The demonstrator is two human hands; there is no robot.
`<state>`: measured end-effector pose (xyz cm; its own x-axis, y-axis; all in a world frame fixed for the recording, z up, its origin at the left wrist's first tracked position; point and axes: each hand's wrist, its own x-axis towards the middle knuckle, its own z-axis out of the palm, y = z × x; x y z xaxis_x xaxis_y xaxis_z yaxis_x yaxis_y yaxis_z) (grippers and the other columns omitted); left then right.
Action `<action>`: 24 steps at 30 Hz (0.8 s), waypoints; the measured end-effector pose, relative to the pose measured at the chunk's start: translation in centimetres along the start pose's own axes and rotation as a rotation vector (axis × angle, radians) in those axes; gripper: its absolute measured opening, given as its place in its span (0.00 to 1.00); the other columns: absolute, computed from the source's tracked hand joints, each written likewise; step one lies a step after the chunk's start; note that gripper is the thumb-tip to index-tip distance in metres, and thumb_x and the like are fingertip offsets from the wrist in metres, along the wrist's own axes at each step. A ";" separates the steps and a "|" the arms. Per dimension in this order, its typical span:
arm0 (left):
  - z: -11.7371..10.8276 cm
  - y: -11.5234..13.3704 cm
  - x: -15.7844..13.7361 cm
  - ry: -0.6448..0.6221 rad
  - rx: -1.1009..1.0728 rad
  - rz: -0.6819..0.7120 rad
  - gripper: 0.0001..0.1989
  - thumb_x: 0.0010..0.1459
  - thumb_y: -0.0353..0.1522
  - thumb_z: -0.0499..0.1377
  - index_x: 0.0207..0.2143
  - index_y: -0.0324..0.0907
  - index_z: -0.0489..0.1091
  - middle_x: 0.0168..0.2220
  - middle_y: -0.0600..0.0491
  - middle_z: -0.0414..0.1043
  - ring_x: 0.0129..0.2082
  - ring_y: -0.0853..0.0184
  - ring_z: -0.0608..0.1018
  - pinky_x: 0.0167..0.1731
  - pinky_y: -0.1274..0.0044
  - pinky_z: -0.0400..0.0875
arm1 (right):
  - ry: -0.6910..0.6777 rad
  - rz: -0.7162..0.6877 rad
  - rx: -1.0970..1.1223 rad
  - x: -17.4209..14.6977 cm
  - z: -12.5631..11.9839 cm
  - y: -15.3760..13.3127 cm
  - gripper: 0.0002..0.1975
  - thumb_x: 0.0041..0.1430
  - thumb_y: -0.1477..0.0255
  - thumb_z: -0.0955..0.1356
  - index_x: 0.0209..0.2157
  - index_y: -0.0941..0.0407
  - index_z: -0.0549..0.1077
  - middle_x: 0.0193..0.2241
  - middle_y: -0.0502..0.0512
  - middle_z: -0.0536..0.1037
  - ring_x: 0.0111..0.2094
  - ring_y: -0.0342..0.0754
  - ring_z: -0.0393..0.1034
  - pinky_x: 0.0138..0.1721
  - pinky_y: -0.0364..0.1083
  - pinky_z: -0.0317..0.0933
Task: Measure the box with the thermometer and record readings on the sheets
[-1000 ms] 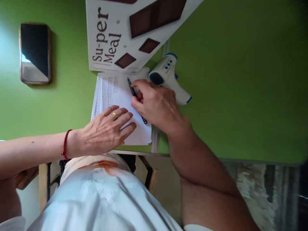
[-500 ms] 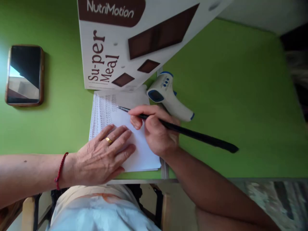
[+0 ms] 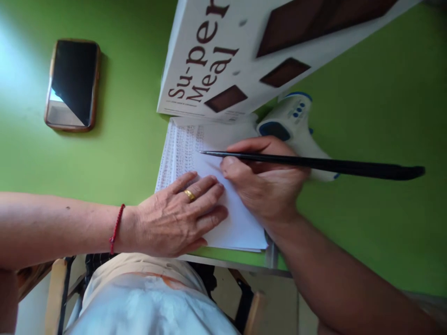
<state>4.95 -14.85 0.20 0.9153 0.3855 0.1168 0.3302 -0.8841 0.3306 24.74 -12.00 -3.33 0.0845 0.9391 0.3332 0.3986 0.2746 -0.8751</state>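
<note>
My right hand (image 3: 267, 179) pinches a long, thin black pen (image 3: 335, 164) with a pointed tip. The pen lies at a low slant, its tail reaching far to the right. Its tip is over a stack of white paper sheets (image 3: 240, 228), beside columns of small handwritten marks on the left part of the top sheet. Whether the tip touches the paper I cannot tell. My left hand (image 3: 185, 214), with a gold ring and a red cord bracelet (image 3: 117, 228), rests flat on the lower left of the sheets, fingers stretched out and holding nothing.
A large white box (image 3: 251, 70) printed "Su-per Meal" stands behind the paper. A white and blue infrared thermometer (image 3: 300, 123) lies to the right, partly behind my right hand. A phone in a brown case (image 3: 72, 86) sits at left on the green table (image 3: 118, 153).
The view has shifted, so the objects appear farther right. My right hand has tilted the pen nearer to level, and its tip is slightly closer to me on the sheet. My left hand stays put.
</note>
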 end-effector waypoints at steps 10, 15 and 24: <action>0.3 0.1 -0.1 0.003 0.002 -0.003 0.30 0.69 0.42 0.64 0.65 0.33 0.70 0.70 0.31 0.64 0.71 0.43 0.66 0.70 0.53 0.60 | -0.001 -0.031 -0.057 0.1 -0.1 -0.2 0.04 0.59 0.68 0.75 0.33 0.47 0.76 0.26 0.47 0.77 0.23 0.49 0.70 0.26 0.50 0.64; 0.0 0.2 0.0 -0.021 -0.002 -0.004 0.28 0.71 0.42 0.62 0.65 0.33 0.70 0.70 0.31 0.64 0.71 0.42 0.66 0.70 0.53 0.59 | -0.035 -0.067 -0.082 0.1 -0.3 -0.4 0.03 0.63 0.66 0.73 0.35 0.49 0.78 0.27 0.47 0.78 0.25 0.48 0.72 0.29 0.49 0.66; 1.2 0.4 -0.2 0.015 -0.011 0.044 0.38 0.69 0.53 0.61 0.66 0.30 0.69 0.68 0.34 0.68 0.71 0.46 0.67 0.72 0.60 0.58 | -0.462 -0.280 0.071 -0.6 -0.6 -4.2 0.10 0.71 0.71 0.68 0.47 0.41 0.78 0.44 0.49 0.86 0.48 0.55 0.83 0.52 0.56 0.77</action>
<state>5.19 -15.57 -0.81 0.9253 0.3502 0.1453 0.2870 -0.8974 0.3350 23.58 -13.83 0.33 -0.4322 0.8166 0.3825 0.2840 0.5259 -0.8017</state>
